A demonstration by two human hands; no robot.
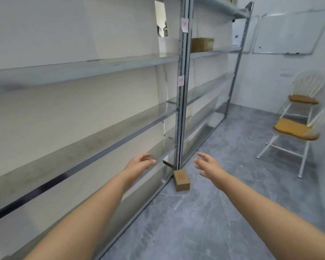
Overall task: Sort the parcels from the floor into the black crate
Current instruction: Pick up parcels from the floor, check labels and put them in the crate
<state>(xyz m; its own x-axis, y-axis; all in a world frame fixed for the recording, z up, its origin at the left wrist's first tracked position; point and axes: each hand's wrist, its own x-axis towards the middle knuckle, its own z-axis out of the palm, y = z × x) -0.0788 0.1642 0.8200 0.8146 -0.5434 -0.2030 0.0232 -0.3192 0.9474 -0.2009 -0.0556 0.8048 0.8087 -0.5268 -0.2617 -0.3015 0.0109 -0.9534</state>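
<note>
Cardboard parcel (pixel 181 180) on floor (pixel 204 222) at shelf post (pixel 180 113); my L hand (pixel 139 164) & R hand (pixel 207 165) above it, fingers spread, holding nothing.

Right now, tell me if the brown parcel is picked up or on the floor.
On the floor: the brown parcel lies at the foot of the shelf post; left hand and right hand hold nothing.
</note>
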